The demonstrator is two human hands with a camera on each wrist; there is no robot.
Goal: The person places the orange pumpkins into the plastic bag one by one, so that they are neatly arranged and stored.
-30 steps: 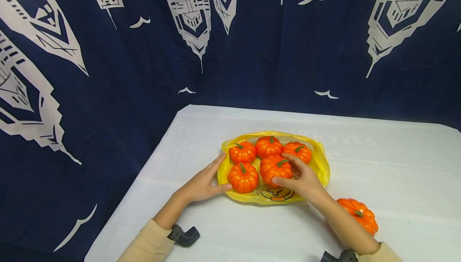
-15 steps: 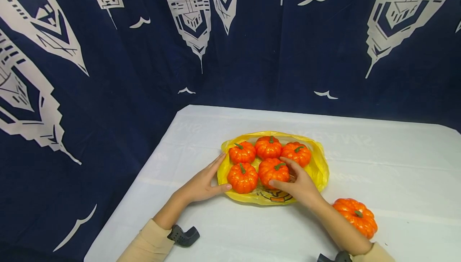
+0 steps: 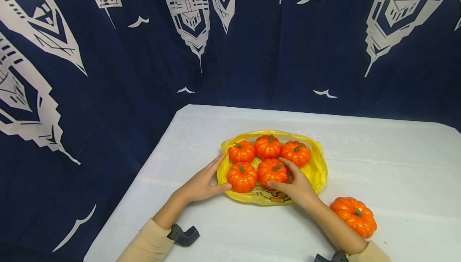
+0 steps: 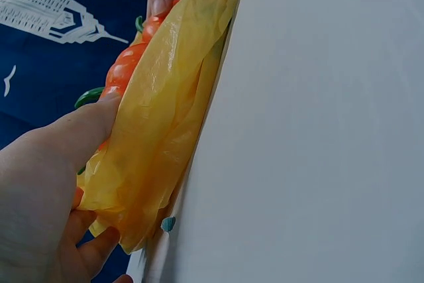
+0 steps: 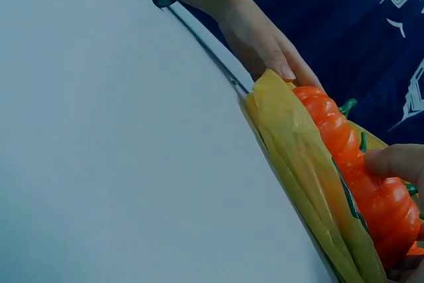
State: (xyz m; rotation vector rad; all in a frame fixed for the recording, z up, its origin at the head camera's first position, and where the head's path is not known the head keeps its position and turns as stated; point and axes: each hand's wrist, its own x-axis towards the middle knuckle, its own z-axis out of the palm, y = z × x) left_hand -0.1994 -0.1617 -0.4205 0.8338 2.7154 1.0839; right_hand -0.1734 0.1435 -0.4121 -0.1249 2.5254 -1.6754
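A yellow plastic bag [image 3: 318, 174] lies spread open on the table, with several orange toy pumpkins inside. My right hand [image 3: 299, 186] holds the front middle pumpkin [image 3: 271, 173] between thumb and fingers; its green stem points right. At the bag's left end, my left hand [image 3: 203, 182] rests with fingers spread and thumb touching the rim, beside the front left pumpkin [image 3: 242, 177]. In the left wrist view, the left thumb [image 4: 93, 120] lies against a pumpkin over the bag's edge, fingers along the outside. Another pumpkin [image 3: 354, 216] sits outside the bag, partly behind the right forearm.
Three more pumpkins stand along the back of the bag, including the back middle pumpkin [image 3: 268, 147]. A white cloth covers the table [image 3: 396, 166]. Behind it hangs a dark blue curtain [image 3: 252, 74] with white building prints. Both wrists wear a black camera mount [image 3: 183, 236].
My right hand has moved slightly left and toward me with its pumpkin, which now stands beside the front left one. My left hand has stayed in place.
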